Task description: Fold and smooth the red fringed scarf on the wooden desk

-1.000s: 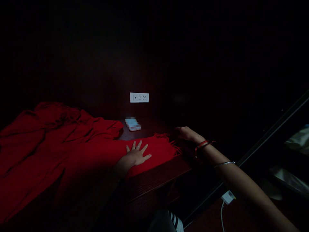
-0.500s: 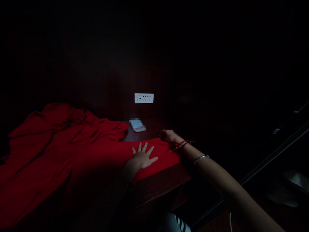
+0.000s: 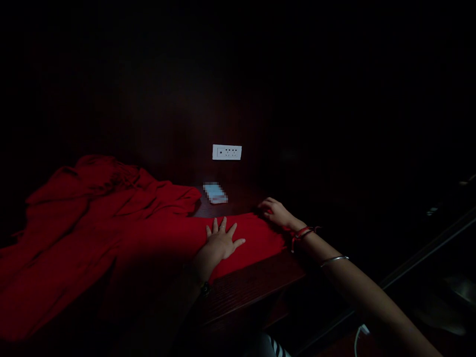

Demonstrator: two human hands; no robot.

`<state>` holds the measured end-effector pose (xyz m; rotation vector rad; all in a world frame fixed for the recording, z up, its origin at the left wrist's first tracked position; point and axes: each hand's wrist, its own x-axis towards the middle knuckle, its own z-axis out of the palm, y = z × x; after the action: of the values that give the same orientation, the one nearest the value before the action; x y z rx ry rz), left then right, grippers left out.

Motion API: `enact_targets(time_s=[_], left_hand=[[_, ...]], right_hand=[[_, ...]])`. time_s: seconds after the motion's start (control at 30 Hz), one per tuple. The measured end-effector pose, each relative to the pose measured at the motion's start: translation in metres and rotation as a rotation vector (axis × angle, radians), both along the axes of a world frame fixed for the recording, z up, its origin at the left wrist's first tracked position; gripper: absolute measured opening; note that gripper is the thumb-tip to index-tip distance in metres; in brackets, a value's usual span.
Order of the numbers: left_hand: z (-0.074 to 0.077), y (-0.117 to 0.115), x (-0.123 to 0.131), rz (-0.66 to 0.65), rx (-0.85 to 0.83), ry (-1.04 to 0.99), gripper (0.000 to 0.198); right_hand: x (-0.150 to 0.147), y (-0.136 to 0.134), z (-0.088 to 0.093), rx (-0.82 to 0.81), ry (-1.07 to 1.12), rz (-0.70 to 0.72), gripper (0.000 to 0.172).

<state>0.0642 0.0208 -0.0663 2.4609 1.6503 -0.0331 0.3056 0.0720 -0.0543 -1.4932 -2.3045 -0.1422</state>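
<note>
Room's v. dark, only the desk area is lit. A big crumpled red woven cloth (image 3: pixel 111 233) is spread over the dark wooden tabletop (image 3: pixel 253 285), bunched up in folds at the back left and smoothed flat toward the right end, which lies near the table's front right corner.

The person's left hand (image 3: pixel 222 242) lies flat on the cloth's right end, palm down, fingers spread wide open, a ring on one finger; nothing gripped, just pressing on the fabric. The right hand (image 3: pixel 275 212) is at the cloth's far right edge, fingers curled loosely down onto the fabric edge; looks like it's touching or pinching the hem, but too dim to tell if it really grips. The two hands are near each other, right hand a bit further back and to the right. On the right wrist a red string bracelet (image 3: pixel 303 232), and higher up the forearm a thin silver bangle (image 3: pixel 334 259).

Behind the hands, on bare tabletop just beside the cloth's fold, lies a small pale flat rectangular object (image 3: pixel 215 193), blurred, can't tell what it is. Above it, on the dark back wall, a white rectangular power socket plate (image 3: pixel 226 152). Bottom right, below table level, a white cable w/ plug (image 3: pixel 360 336) shows by the forearm.
</note>
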Motion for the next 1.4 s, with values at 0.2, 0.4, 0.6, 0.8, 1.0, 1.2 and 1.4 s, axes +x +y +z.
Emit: enact_targets(time_s=[0.2,0.4,0.6,0.8,1.0,1.2,1.4], left_hand=[[0.0,0.001,-0.001,0.042,0.023,0.038,0.073],[-0.004,0.003,0.0,0.041,0.03,0.032,0.071],[-0.009,0.004,0.0,0.05,0.053,0.014,0.073],[-0.005,0.002,-0.001,0.056,0.038,0.018,0.07],[-0.003,0.001,0.0,0.051,0.038,0.029,0.072],[-0.002,0.001,0.0,0.044,0.032,0.031,0.073],[-0.002,0.001,0.0,0.046,0.019,0.036,0.073]], right_hand=[[-0.019,0.024,0.0,-0.285,-0.341,0.12,0.028],[-0.02,0.023,0.03,-0.179,-0.351,0.043,0.017],[-0.014,0.022,0.034,-0.22,-0.2,-0.088,0.015],[-0.014,0.032,0.013,-0.128,-0.164,-0.119,0.027],[-0.046,0.035,0.01,-0.294,-0.065,0.168,0.027],[-0.063,0.043,0.017,-0.461,-0.235,0.172,0.016],[-0.065,0.036,0.022,-0.564,-0.032,0.279,0.016]])
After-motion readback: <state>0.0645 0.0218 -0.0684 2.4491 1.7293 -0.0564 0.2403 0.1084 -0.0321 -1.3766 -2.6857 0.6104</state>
